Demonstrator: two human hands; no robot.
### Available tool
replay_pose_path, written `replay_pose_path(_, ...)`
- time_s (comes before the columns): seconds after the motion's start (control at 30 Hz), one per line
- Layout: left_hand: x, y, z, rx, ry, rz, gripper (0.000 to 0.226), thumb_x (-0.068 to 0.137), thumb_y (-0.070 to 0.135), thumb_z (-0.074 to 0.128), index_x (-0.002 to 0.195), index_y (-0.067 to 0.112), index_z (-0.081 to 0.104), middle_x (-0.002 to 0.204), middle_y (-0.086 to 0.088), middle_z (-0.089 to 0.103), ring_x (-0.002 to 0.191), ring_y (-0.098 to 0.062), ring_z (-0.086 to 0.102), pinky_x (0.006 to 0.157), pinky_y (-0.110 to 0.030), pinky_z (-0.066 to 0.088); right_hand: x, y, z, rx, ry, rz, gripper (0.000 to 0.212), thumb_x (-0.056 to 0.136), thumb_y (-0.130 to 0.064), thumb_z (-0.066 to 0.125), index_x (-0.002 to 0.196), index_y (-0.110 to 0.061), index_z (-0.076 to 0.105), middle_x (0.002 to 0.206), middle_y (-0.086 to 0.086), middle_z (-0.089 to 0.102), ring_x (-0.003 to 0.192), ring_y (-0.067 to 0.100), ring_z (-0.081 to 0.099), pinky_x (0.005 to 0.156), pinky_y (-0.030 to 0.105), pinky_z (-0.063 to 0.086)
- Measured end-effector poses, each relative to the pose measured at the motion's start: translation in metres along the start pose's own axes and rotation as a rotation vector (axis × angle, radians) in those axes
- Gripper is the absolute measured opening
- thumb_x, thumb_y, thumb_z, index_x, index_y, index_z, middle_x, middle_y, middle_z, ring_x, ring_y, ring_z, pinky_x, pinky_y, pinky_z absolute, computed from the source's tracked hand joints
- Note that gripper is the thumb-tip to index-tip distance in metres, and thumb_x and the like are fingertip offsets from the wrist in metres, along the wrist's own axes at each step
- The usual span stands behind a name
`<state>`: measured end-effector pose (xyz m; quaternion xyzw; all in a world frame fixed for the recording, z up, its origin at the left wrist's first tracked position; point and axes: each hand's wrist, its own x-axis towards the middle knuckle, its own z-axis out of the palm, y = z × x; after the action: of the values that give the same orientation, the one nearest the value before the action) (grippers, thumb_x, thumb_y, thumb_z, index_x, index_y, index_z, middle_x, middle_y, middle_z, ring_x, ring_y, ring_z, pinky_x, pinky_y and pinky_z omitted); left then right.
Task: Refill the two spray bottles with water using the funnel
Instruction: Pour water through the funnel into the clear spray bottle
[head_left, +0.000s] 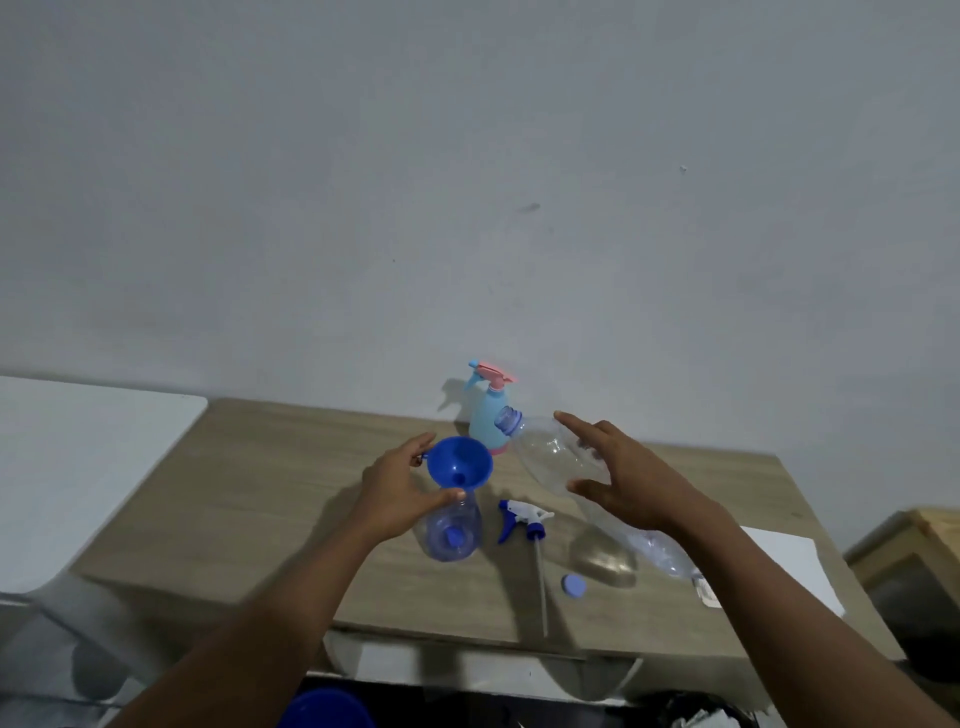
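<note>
Near the table's (260, 493) middle, the left hand (395, 488) pinches the funnel (460, 462) seated in the clear spray bottle (452, 530). The right hand (628, 483) clasps the tilted water bottle (550, 452), its mouth just beside the funnel. Tipping too fast could send water past the rim.

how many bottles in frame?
3. A clear spray bottle under the funnel that the left hand holds; a light-blue spray bottle at the back by the wall; a big clear bottle tilted in the right hand. No others visible.
</note>
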<state>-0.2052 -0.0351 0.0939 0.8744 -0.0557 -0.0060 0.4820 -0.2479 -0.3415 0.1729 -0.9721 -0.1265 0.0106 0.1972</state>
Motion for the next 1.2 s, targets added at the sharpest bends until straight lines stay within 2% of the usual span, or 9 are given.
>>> replay_pose_path(0.17, 0.002, 0.002, -0.004, 0.042, -0.054, 0.026, 0.086, 0.038, 0.071, 0.075, 0.118, 0.043, 0.059, 0.104, 0.027, 0.062, 0.093, -0.005, 0.063, 0.094, -0.041, 0.052, 0.002, -0.016, -0.005, -0.117, -0.057, 0.047, 0.084, 0.091, -0.041, 0.067, 0.15, -0.057, 0.008, 0.128, -0.006, 0.049, 0.103, 0.02, 0.06, 0.089, 0.04, 0.055)
replay_pose_path(0.37, 0.004, 0.003, -0.003, 0.019, -0.017, 0.011, 0.068, 0.038, 0.066, 0.075, 0.103, 0.05, 0.061, 0.097, 0.023, 0.068, 0.086, 0.001, 0.06, 0.091, -0.038, 0.054, 0.009, -0.034, -0.011, -0.209, -0.095, 0.062, 0.084, 0.092, -0.04, 0.066, 0.152, -0.054, 0.009, 0.133, -0.004, 0.049, 0.104, 0.021, 0.061, 0.088, 0.039, 0.055)
replay_pose_path(0.5, 0.005, 0.009, -0.001, 0.062, -0.011, -0.008, 0.071, 0.041, 0.072, 0.081, 0.105, 0.048, 0.062, 0.096, 0.026, 0.067, 0.091, 0.003, 0.062, 0.092, -0.03, 0.05, 0.01, -0.039, -0.012, -0.223, -0.088, 0.072, 0.084, 0.092, -0.039, 0.066, 0.152, -0.054, 0.009, 0.133, -0.004, 0.048, 0.105, 0.021, 0.061, 0.087, 0.039, 0.055)
replay_pose_path(0.6, 0.005, 0.01, 0.003, 0.099, -0.005, -0.013, 0.074, 0.046, 0.067, 0.086, 0.112, 0.041, 0.063, 0.099, 0.024, 0.066, 0.092, -0.002, 0.064, 0.094, -0.034, 0.051, 0.009, -0.041, -0.011, -0.216, -0.091, 0.074, 0.084, 0.092, -0.039, 0.066, 0.151, -0.054, 0.008, 0.133, -0.004, 0.048, 0.105, 0.022, 0.061, 0.088, 0.039, 0.055)
replay_pose_path(0.73, 0.005, 0.013, 0.0, 0.132, -0.049, -0.014, 0.083, 0.037, 0.075, 0.079, 0.112, 0.045, 0.062, 0.101, 0.027, 0.066, 0.089, 0.001, 0.061, 0.096, -0.038, 0.049, 0.008, -0.042, -0.011, -0.222, -0.093, 0.082, 0.085, 0.092, -0.039, 0.067, 0.152, -0.053, 0.008, 0.134, -0.003, 0.049, 0.107, 0.023, 0.062, 0.087, 0.039, 0.056)
replay_pose_path(0.9, 0.002, 0.014, -0.003, 0.132, -0.035, 0.02, 0.085, 0.036, 0.075, 0.076, 0.113, 0.042, 0.064, 0.098, 0.025, 0.068, 0.086, 0.002, 0.062, 0.092, -0.037, 0.053, 0.005, -0.046, -0.013, -0.258, -0.116, 0.078, 0.083, 0.094, -0.037, 0.066, 0.154, -0.049, 0.009, 0.134, -0.003, 0.048, 0.104, 0.022, 0.061, 0.084, 0.032, 0.054)
replay_pose_path(1.03, -0.001, 0.017, -0.005, 0.107, 0.032, 0.031, 0.084, 0.033, 0.075, 0.075, 0.109, 0.04, 0.067, 0.093, 0.024, 0.067, 0.085, 0.001, 0.063, 0.089, -0.032, 0.054, 0.003, -0.048, -0.019, -0.325, -0.117, 0.078, 0.084, 0.094, -0.038, 0.065, 0.152, -0.052, 0.007, 0.13, -0.004, 0.048, 0.096, 0.022, 0.062, 0.08, 0.036, 0.056)
replay_pose_path(1.2, 0.001, 0.018, -0.007, 0.137, 0.039, 0.054, 0.082, 0.037, 0.073, 0.079, 0.111, 0.038, 0.068, 0.091, 0.026, 0.065, 0.081, 0.003, 0.061, 0.086, -0.03, 0.055, 0.006, -0.052, -0.03, -0.422, -0.14, 0.079, 0.083, 0.093, -0.036, 0.066, 0.153, -0.051, 0.01, 0.132, -0.003, 0.048, 0.097, 0.024, 0.063, 0.081, 0.041, 0.057)
